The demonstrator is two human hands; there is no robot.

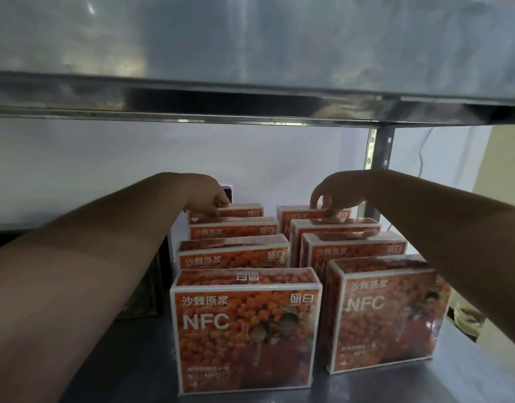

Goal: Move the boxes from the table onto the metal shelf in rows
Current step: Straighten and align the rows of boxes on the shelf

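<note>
Front left box [246, 338]: "沙棘原浆", "研白", "NFC". Front right box [387, 315]: "沙棘原浆", "NFC".

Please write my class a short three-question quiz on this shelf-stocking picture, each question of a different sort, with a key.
1. True or false: the orange boxes stand on the metal shelf in three rows.
2. Which box does the right hand pinch? A the front box of the right row; B the rearmost box of the right row; C the front box of the left row.
3. Fill in: each row holds ___ boxes.
Key: 1 false, there are two rows. 2 B; the left hand grips the rearmost box of the left row. 3 four.
</note>
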